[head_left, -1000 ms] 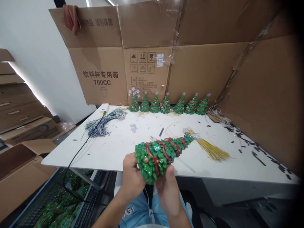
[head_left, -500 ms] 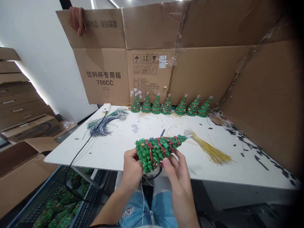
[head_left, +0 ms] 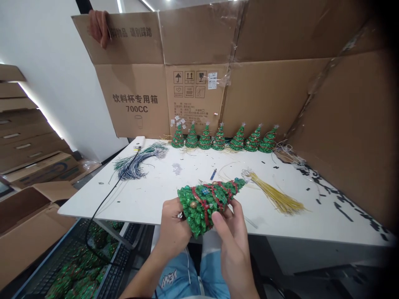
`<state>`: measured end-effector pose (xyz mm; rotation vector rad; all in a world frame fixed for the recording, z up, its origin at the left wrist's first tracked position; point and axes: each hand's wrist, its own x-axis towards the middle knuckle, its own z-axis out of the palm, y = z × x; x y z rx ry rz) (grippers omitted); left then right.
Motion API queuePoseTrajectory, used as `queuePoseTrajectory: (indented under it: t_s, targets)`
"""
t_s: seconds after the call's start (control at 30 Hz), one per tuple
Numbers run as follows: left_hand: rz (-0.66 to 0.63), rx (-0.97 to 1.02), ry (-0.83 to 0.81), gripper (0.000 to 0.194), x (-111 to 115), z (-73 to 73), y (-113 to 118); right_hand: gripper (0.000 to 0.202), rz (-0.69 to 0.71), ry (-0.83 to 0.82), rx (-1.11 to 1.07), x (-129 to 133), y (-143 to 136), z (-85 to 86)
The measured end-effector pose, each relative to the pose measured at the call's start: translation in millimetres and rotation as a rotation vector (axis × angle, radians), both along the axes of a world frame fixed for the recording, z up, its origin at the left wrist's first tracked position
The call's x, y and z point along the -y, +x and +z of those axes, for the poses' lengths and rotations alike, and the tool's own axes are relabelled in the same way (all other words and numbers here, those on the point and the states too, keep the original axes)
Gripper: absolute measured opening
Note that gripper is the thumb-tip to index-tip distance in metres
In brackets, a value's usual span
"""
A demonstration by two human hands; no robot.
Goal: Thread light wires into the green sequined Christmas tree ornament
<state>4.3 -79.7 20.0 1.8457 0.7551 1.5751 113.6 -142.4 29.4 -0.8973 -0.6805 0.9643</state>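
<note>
A green miniature Christmas tree [head_left: 207, 201] with red garland and small baubles lies on its side in the air above the table's front edge, its tip pointing right. My left hand [head_left: 174, 228] is closed at its base, with the fingertips hidden behind or under it. My right hand [head_left: 232, 228] grips the tree along its upper half, the thumb on the near side and the fingers beneath. Beyond the tree, a small blue pen-like tool [head_left: 213, 174] lies on the white table [head_left: 149, 199]. Right of the tip is a bundle of yellow wires [head_left: 277, 193].
Several upright trees [head_left: 219, 138] line the back against a cardboard wall [head_left: 199, 41]. A bundle of dark and green wires [head_left: 134, 164] lies left, near a white box-shaped device [head_left: 139, 142] with a black cable. Black scraps [head_left: 343, 211] litter the right side. A crate [head_left: 116, 257] of trees stands below left.
The tree has rolled a little in my hands, bringing a gold bauble and a blue ornament into view on the near side. Its base has dipped slightly, and the blue tool shows more fully.
</note>
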Motion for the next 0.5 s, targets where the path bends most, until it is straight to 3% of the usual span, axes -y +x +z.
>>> queuePoseTrajectory:
  t_s: [0.4, 0.5]
  targets:
    - [0.051, -0.003, 0.041, 0.035, -3.2, -1.6, -0.6, 0.057, 0.028, 0.026, 0.013, -5.1, 2.5, -1.4]
    - [0.010, -0.002, 0.051, 0.037, -3.6, -2.6, -1.1, 0.057, 0.014, 0.049, 0.042, -5.3, 3.2, -3.3]
